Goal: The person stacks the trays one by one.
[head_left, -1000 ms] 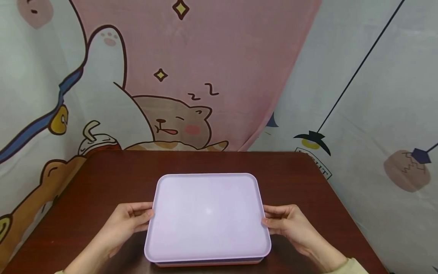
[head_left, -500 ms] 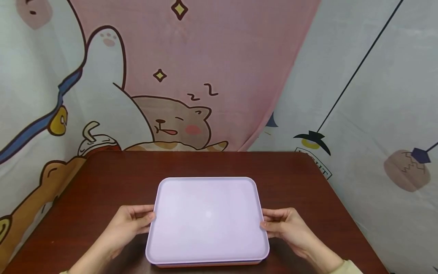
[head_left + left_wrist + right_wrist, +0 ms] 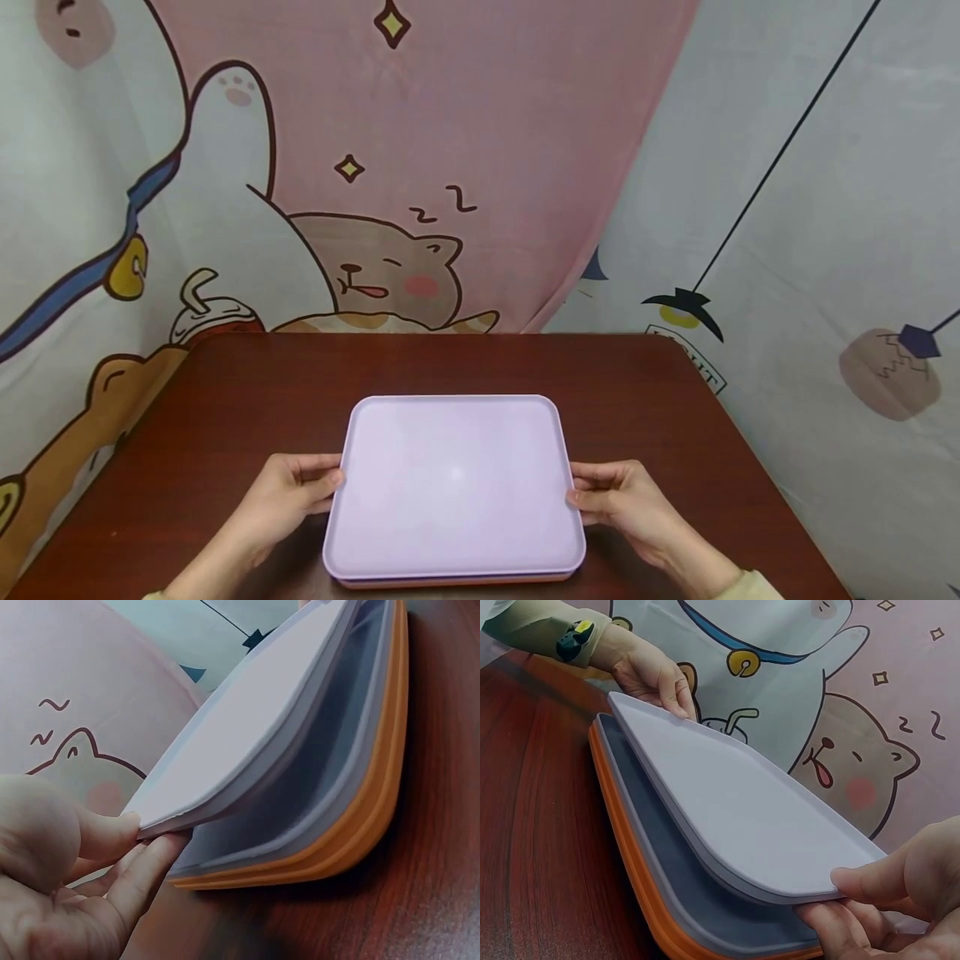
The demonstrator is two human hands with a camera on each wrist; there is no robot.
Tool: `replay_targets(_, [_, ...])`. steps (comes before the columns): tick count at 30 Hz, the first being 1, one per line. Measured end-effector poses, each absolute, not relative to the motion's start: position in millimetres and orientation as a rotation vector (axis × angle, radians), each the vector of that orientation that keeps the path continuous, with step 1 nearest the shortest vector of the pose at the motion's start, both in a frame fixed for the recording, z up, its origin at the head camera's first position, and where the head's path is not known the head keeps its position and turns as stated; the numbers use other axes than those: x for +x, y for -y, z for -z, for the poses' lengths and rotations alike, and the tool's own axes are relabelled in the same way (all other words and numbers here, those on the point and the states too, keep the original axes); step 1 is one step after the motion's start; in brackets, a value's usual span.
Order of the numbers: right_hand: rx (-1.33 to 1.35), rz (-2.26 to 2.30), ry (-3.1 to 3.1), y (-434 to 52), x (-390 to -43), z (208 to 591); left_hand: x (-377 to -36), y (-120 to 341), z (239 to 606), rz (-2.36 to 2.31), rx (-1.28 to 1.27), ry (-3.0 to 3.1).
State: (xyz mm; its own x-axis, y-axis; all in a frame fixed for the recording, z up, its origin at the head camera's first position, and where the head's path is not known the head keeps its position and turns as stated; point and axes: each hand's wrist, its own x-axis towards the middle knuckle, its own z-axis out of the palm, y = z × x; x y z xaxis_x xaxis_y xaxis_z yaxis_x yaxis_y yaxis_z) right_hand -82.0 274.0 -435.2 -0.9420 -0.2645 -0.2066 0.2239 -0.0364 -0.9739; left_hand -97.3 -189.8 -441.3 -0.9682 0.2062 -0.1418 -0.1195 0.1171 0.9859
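A lilac rectangular tray [image 3: 453, 483] with rounded corners and a low rim is held level between both hands. My left hand [image 3: 281, 500] pinches its left edge, thumb on the rim and fingers beneath. On the opposite edge, my right hand [image 3: 630, 512] pinches the rim the same way. Below it, a grey-blue tray [image 3: 754, 926] lies nested on orange trays [image 3: 386, 769], forming a stack on the table. Both wrist views show a gap between the lilac tray and this stack. From the head, the lilac tray covers nearly all of the stack except a thin front strip.
The dark red-brown wooden table [image 3: 225, 392] extends around the stack on all sides. Behind it hangs a printed cloth [image 3: 480, 125] with cartoon animals, which reaches down to the table's back edge. A dark green wrist strap [image 3: 576, 641] sits on the left sleeve.
Both hands have lowered the lilac tray toward the stack and slightly nearer the body. It appears a little smaller in the head view, and the hold on it is unchanged.
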Motion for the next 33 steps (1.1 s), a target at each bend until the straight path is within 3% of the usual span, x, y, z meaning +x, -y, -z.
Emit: replay_targets(33, [0.029,2.013,-1.958,-268.2,-85.3,449.6,-101.1,188.5,450.5,-1.851,0.023,-2.275])
